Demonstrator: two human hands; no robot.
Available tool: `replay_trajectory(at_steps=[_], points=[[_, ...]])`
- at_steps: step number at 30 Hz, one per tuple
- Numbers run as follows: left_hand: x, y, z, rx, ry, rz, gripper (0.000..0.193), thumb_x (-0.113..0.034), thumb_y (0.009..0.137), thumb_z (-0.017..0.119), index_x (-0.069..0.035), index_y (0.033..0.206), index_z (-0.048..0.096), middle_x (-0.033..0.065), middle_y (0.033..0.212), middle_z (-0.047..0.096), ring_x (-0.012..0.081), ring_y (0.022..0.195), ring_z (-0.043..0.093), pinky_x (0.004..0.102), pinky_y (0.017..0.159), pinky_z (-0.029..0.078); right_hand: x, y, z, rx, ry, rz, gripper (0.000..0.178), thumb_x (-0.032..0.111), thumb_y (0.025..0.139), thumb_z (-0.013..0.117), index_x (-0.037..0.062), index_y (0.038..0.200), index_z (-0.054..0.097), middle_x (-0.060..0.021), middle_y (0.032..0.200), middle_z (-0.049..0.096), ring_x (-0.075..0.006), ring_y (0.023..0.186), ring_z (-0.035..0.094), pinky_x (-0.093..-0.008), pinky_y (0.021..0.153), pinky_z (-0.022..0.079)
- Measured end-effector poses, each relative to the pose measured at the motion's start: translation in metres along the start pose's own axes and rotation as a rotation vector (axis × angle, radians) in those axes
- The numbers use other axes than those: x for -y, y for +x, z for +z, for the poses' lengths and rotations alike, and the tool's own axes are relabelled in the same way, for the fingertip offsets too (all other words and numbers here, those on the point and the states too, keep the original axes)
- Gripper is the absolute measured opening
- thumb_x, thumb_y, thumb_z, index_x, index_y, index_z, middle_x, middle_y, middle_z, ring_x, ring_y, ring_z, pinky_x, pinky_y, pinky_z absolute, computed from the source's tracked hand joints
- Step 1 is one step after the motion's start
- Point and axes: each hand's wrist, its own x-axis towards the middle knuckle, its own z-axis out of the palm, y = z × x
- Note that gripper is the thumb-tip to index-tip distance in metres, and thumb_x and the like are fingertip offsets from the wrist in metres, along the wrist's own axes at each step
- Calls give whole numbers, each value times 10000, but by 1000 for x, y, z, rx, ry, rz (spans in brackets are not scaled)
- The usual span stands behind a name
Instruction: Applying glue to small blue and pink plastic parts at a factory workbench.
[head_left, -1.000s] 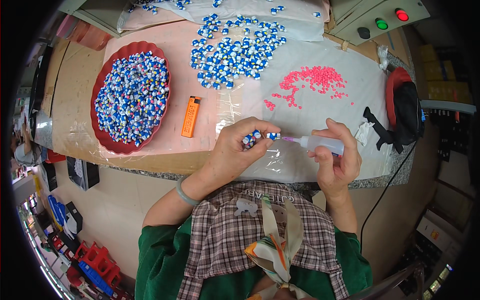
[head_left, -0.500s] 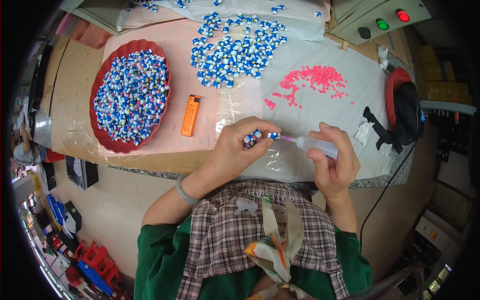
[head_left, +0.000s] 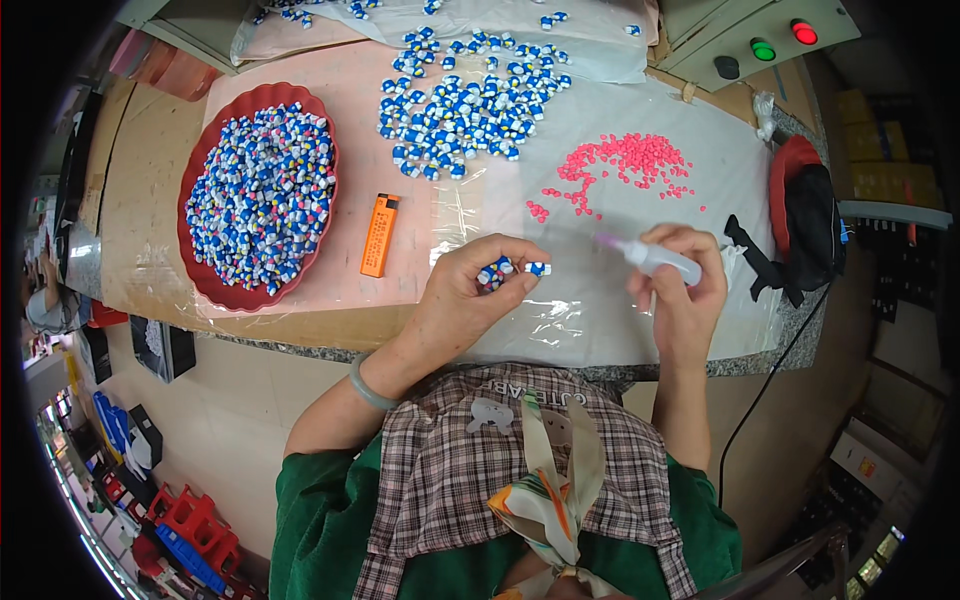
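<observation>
My left hand (head_left: 478,290) is closed over the table's near edge. One small blue-and-white figurine (head_left: 538,269) is pinched between thumb and forefinger, and a few more sit in the curl of the fingers. To the right, my right hand (head_left: 690,285) grips a translucent squeeze bottle (head_left: 665,262) with a thin purplish nozzle, which points up and left, apart from the figurine. Beyond my hands lies a scatter of tiny pink pieces (head_left: 640,156) on white sheeting. Further back spread many more blue-and-white figurines (head_left: 475,105).
A scalloped red tray (head_left: 188,215) heaped with figurines stands at the left. An orange lighter (head_left: 380,236) lies beside it. At the right are a black cloth item (head_left: 812,230) and crumpled white tissue (head_left: 735,262). A grey box with buttons and a red light (head_left: 803,32) stands at the back right.
My right hand has drawn the squeeze bottle away from the pinched figurine, up and to the right, and tilted it. My left hand has shifted slightly left, still holding the figurines.
</observation>
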Motion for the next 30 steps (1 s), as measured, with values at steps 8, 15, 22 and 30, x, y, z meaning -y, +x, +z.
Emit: replay_trajectory(at_steps=[8, 15, 22, 30], points=[[1, -3, 1, -18, -85, -55, 187, -2, 891, 631, -19, 1076, 655, 12, 1009, 634, 60, 916, 571, 206, 809, 472, -26, 18, -15, -10, -1, 307, 291, 11, 799, 695, 38, 1037, 530, -30, 842, 585, -134, 701, 576, -263, 629, 458], [2, -5, 0, -2, -67, -92, 184, -8, 895, 627, -16, 1077, 654, -3, 989, 625, 47, 904, 556, 191, 792, 458, -35, 33, 0, 32, -932, -159, 165, 3, 760, 713, 15, 901, 628, -67, 804, 602, -178, 695, 604, -294, 608, 466], [2, -5, 0, 3, -43, -54, 197, -9, 883, 638, -26, 1078, 660, -14, 980, 610, 38, 878, 515, 187, 775, 438, -34, 43, 2, 143, -1040, -231, 140, 7, 752, 699, 1, 883, 650, -103, 822, 610, -268, 704, 618, -330, 643, 484], [1, -5, 1, -33, -56, -45, 199, -19, 868, 652, -41, 1065, 672, -7, 903, 614, 43, 831, 532, 196, 723, 443, -26, 43, 1, 190, -719, 44, 103, 1, 798, 678, 0, 892, 636, -57, 818, 618, -162, 689, 622, -285, 596, 483]])
